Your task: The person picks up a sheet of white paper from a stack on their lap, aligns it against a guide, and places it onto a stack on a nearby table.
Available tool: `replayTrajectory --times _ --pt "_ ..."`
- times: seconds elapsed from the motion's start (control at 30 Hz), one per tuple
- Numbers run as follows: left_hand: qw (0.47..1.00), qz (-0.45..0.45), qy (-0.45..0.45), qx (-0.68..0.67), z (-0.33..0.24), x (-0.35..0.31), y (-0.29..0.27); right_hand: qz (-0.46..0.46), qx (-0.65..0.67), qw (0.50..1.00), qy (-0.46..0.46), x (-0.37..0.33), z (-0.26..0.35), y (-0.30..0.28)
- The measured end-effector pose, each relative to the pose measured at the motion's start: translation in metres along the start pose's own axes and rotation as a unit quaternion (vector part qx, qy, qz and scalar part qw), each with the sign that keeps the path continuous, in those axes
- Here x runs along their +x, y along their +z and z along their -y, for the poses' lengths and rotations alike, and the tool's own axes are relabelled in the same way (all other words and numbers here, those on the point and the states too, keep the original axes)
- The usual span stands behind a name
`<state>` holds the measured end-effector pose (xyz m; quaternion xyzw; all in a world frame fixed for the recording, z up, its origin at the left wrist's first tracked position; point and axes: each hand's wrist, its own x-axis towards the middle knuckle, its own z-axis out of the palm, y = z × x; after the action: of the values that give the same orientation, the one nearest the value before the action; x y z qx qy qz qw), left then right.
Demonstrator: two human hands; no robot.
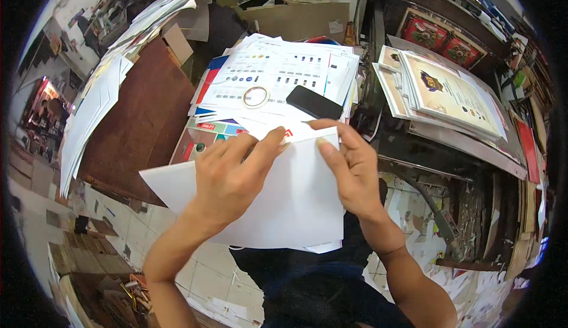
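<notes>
White paper sheets (290, 204) hang in front of me, with a narrow strip folded over along the top edge and a bit of red print showing there. My left hand (231, 171) lies over their upper left part, fingers bent, its index finger and thumb closed at the folded edge. At the upper right corner, my right hand (354, 165) pinches the fold, its thumb on the near face and the fingers behind. Just beyond my hands is a pile of printed sheets (278, 62). On it rest a roll of tape (256, 97) and a black phone (313, 102).
Stacked papers (97, 106) lean along a brown board (139, 121) at the left. Certificate-like sheets (452, 91) lie on a dark machine at the right, with red framed pictures (423, 32) behind. Paper scraps litter the tiled floor (216, 275).
</notes>
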<state>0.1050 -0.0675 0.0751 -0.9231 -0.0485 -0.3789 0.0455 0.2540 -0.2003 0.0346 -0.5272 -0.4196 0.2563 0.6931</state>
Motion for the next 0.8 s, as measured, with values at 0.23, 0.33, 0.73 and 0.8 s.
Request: replayTrajectory --times 0.23,0.33,0.73,0.8 --pt "0.999 -0.002 -0.037 0.008 0.011 -0.021 0.023 -0.04 0.031 0.998 -0.024 0.0 -0.024 0.014" --pt "0.998 0.004 -0.061 -0.012 0.008 -0.025 0.024 -0.05 -0.016 0.999 0.003 0.001 -0.033 0.012" --pt "0.999 0.011 0.002 -0.05 0.003 -0.017 0.024 -0.02 -0.022 0.998 -0.054 0.0 -0.053 0.037" --pt "0.999 0.032 0.003 -0.044 0.005 -0.015 0.023 -0.011 -0.008 0.999 -0.038 -0.003 -0.058 0.039"
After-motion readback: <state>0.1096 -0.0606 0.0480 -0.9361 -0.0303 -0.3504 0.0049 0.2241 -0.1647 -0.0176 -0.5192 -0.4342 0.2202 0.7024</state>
